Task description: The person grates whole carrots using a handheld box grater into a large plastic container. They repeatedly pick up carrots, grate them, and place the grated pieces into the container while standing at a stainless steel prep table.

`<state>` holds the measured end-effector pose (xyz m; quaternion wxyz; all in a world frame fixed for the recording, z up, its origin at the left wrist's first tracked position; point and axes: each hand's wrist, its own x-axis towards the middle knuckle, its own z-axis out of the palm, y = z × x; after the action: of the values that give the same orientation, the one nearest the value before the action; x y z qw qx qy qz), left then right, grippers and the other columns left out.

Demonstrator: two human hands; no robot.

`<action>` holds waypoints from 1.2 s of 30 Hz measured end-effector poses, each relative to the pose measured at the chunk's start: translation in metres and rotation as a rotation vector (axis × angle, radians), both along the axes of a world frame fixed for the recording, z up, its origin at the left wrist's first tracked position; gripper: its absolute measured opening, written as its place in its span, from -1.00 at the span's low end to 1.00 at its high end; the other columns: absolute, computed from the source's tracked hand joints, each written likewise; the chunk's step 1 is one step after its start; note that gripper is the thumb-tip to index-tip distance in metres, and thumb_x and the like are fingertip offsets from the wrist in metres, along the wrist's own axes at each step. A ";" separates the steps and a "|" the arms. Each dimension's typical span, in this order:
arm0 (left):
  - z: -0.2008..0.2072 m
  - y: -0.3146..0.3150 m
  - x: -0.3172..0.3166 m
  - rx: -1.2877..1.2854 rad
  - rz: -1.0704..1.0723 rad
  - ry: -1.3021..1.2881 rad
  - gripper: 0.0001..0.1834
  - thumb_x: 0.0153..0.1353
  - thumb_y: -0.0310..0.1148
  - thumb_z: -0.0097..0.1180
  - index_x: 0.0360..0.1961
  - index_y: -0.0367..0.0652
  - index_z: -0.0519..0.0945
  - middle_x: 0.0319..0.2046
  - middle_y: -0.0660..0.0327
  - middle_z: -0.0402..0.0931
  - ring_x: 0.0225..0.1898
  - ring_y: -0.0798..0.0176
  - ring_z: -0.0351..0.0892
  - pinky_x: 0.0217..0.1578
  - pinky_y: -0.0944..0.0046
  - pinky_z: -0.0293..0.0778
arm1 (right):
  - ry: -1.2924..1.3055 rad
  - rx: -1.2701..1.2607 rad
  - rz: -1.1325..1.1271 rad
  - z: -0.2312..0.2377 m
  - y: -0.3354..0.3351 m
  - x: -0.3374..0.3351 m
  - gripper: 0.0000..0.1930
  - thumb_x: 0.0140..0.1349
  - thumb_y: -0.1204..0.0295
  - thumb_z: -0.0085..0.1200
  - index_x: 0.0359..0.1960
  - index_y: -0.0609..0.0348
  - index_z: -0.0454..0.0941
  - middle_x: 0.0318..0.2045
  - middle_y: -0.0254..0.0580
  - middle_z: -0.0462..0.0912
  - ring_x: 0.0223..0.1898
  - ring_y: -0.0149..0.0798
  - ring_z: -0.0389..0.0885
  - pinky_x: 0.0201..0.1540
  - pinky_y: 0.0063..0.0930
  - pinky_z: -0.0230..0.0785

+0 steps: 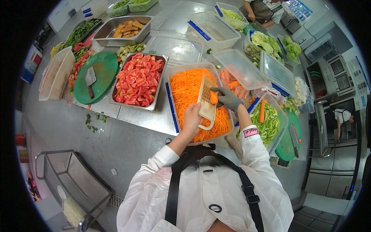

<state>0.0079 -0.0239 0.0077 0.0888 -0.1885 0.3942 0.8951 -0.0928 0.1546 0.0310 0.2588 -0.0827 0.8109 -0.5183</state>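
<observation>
- Head view: gripping grater (207, 106) in closed left hand (191, 118)
- Pinching carrot (213, 97) against it with gloved right hand (229, 99), above shredded carrot (183, 91) in clear tub (189, 67)
- Could scrape that hand by slipping off short carrot

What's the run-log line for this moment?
left hand: holding grater | right hand: gloved, carrot piece at grater's face | below: tub of shredded carrot | left of tub: pan of cut tomatoes
</observation>
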 end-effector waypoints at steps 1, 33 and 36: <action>0.002 -0.001 -0.001 0.011 0.014 -0.031 -0.83 0.29 -0.28 -0.04 -0.40 -0.10 0.41 -0.64 0.41 0.29 -0.77 0.54 0.08 -0.77 0.49 0.07 | 0.025 0.075 0.027 -0.003 0.002 -0.001 -0.57 0.15 0.43 -0.07 0.11 0.06 0.43 -0.40 -0.32 0.38 -0.40 -0.42 0.48 -0.28 -0.52 0.51; -0.010 0.013 -0.005 -0.180 -0.022 0.032 -0.78 0.30 -0.29 -0.05 -0.45 -0.17 0.40 -0.65 0.37 0.29 -0.72 0.52 0.18 -0.74 0.45 0.11 | 0.670 0.599 -0.336 -0.022 -0.045 0.054 -0.65 0.30 0.22 -0.16 -0.06 0.19 0.48 -0.22 0.06 0.58 -0.20 0.08 0.55 -0.16 -0.09 0.37; -0.012 0.022 -0.003 -0.282 -0.012 0.109 -0.76 0.30 -0.29 -0.05 -0.48 -0.19 0.41 -0.65 0.36 0.31 -0.67 0.52 0.19 -0.69 0.42 0.14 | 0.560 0.617 -0.381 -0.019 -0.042 0.016 -0.68 0.30 0.23 -0.16 -0.10 0.18 0.49 -0.23 0.07 0.58 -0.19 0.10 0.54 -0.16 -0.06 0.36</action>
<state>0.0045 -0.0023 -0.0048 0.0450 -0.1479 0.5216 0.8391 -0.0764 0.1129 0.0120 -0.0575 0.0121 0.9669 -0.2484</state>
